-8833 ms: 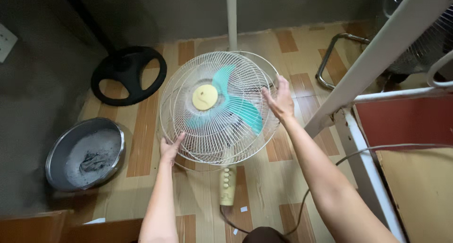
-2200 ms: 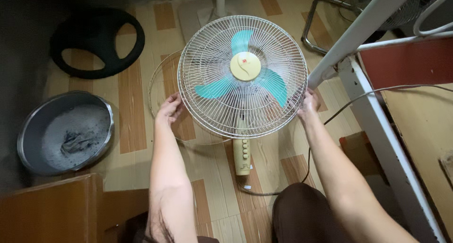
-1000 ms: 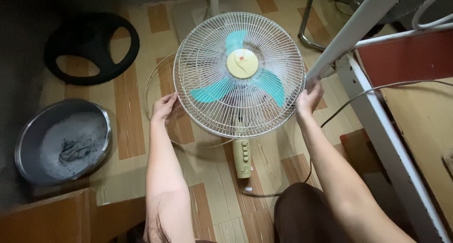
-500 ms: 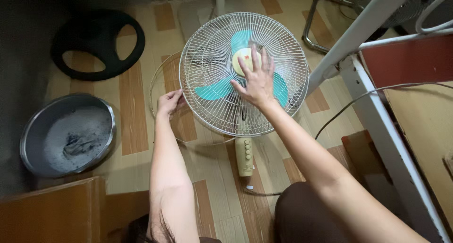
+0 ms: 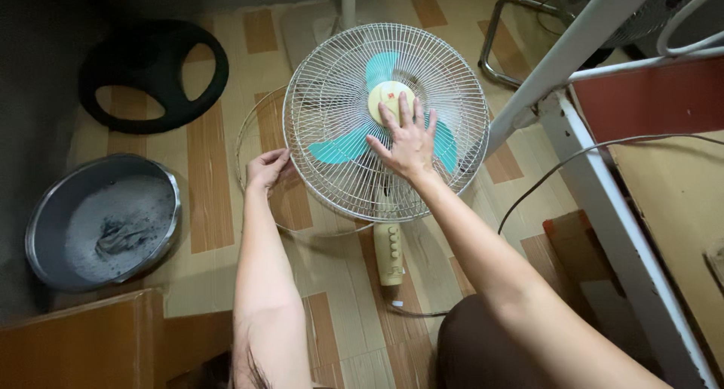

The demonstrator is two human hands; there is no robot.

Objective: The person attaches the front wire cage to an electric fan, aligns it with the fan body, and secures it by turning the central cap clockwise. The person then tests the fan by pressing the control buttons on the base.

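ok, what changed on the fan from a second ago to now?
The right hand left the right rim of the front grille and now lies flat on its middle, by the yellow hub. The left hand stays at the left rim; basin unmoved.

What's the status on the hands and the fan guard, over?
Left hand grips the front guard rim at its left edge. Right hand flat on the guard face, by the yellow hub. Second wire ring behind, nothing blocking.
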